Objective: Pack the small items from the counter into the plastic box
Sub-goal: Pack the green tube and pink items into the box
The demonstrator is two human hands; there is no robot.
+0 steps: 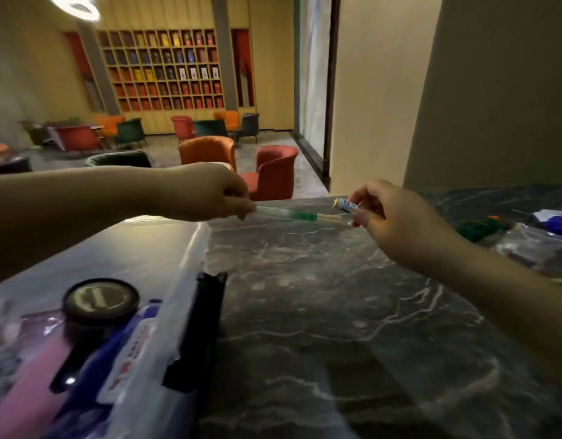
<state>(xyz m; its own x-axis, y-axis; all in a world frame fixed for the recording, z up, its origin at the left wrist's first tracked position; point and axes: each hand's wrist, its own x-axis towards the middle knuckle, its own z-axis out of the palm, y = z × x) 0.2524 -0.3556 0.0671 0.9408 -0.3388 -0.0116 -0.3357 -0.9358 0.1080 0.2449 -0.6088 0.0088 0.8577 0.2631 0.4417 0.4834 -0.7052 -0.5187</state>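
Observation:
A clear plastic box point(191, 248) with a black latch point(206, 315) stands at the left on the dark marble counter point(320, 312). Inside it lie a black-lidded jar point(100, 299), a pink item and a blue-and-white packet point(127, 343). My left hand point(216, 193) pinches one end of a thin clear tube with a green middle point(292, 214), held above the counter's far edge. My right hand point(387, 213) grips the tube's other end together with a small battery point(344, 205).
At the right edge of the counter lie a green item point(475, 228), a clear plastic bag point(532, 242) and a blue-and-white packet point(558, 223). Beyond the counter are a lounge with armchairs and a wall on the right.

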